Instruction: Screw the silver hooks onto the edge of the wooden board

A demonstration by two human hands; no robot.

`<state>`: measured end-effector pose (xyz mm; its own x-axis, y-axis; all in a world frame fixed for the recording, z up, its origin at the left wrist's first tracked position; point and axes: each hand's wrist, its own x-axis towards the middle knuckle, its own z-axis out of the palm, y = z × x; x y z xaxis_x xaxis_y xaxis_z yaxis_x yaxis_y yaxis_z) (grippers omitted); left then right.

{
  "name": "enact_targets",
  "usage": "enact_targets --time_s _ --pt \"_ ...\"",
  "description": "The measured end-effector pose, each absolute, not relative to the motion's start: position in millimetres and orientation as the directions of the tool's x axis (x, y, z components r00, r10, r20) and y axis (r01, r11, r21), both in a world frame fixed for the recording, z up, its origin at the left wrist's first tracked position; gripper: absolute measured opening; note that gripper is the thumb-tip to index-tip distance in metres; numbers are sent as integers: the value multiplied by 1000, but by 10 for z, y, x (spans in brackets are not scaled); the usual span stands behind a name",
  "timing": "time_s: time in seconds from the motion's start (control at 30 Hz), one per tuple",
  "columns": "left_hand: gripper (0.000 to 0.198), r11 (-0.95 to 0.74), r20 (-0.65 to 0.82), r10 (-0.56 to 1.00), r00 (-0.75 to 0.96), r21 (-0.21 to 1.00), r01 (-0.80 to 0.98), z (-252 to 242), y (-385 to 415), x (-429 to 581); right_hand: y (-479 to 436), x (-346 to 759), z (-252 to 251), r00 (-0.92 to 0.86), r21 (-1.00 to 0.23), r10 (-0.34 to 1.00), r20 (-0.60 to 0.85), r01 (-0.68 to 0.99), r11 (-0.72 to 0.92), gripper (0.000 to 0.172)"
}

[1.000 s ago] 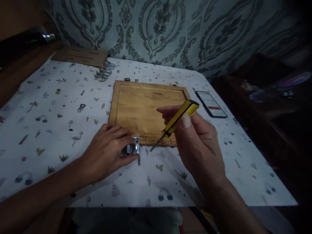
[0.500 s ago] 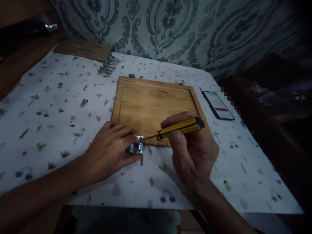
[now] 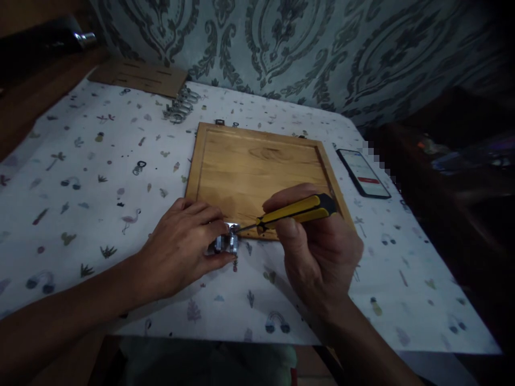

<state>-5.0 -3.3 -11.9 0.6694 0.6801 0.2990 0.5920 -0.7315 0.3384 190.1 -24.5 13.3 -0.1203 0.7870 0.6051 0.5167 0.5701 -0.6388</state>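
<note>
My left hand (image 3: 183,244) pinches a small silver metal hinge (image 3: 227,242) against the near edge of a wooden panel (image 3: 257,166) that lies flat on the table. My right hand (image 3: 317,246) grips a yellow and black screwdriver (image 3: 295,210), held nearly level. Its thin tip touches the top of the hinge. The left fingers hide most of the hinge.
A printed white cloth (image 3: 80,187) covers the table. A lit phone (image 3: 363,173) lies right of the panel. Several metal hinges (image 3: 179,107) and a brown board (image 3: 139,76) sit at the far left. A patterned wall stands behind; dark furniture is at right.
My right hand has lowered and swung the screwdriver from a raised slant to nearly level, bringing its tip onto the hinge. My left hand has stayed on the hinge.
</note>
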Motion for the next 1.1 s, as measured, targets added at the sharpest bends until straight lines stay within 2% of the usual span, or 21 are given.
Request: enact_targets --time_s 0.27,0.47,0.63,0.7,0.9,1.03,1.1 --pt "22 -731 287 680 675 345 589 -116 -38 -51 -225 1913 109 -81 -644 788 610 527 554 12" --pt "24 -727 294 684 668 343 594 -126 -38 -51 -187 1909 69 -6 -711 805 593 465 527 14" --pt "21 -726 295 685 666 345 595 -126 -36 -45 -204 1916 107 -104 -683 783 613 428 592 2" --pt "20 -729 297 682 668 337 595 -125 -36 -44 -217 1911 152 -137 -672 777 614 426 606 5" --pt "21 -732 306 680 666 336 593 -128 -40 -44 -240 1880 283 -196 -824 905 378 373 426 10" --pt "21 -728 314 685 658 329 601 -134 -42 -46 -216 1927 313 -369 -863 886 281 306 402 20" --pt "23 -728 308 685 660 338 597 -137 -43 -49 -191 1962 316 -433 -845 856 281 311 435 18"
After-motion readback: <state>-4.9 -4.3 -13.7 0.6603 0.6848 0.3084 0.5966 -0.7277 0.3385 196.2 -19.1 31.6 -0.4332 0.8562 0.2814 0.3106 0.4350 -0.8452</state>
